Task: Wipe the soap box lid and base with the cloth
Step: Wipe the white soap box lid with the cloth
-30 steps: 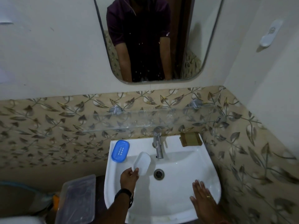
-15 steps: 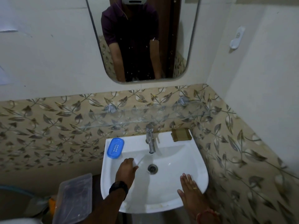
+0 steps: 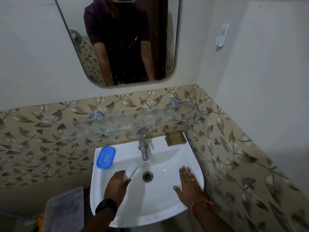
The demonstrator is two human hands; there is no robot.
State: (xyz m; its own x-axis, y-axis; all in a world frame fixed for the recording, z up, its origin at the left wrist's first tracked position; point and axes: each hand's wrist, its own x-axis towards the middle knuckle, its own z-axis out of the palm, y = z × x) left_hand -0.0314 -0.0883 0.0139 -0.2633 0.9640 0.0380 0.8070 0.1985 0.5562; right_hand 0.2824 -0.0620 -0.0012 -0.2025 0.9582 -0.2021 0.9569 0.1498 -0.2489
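The blue soap box base (image 3: 106,157) lies on the back left rim of the white sink (image 3: 192,158). My left hand (image 3: 117,183) is inside the basin, shut on the translucent white soap box lid (image 3: 132,169), which is tilted on edge just left of the tap's spout. My right hand (image 3: 187,183) rests flat and open on the right side of the basin, fingers spread, holding nothing. A brown folded cloth (image 3: 175,138) sits on the back right corner of the sink.
A chrome tap (image 3: 143,146) stands at the sink's back centre above the drain (image 3: 147,176). A glass shelf (image 3: 133,124) runs along the tiled wall over the sink. A clear plastic box (image 3: 65,210) sits low at the left. A mirror hangs above.
My left hand has lowered the lid into the basin and turned it on edge. The camera has shifted, with the sink now lower and more to the centre. My right hand stays flat on the basin.
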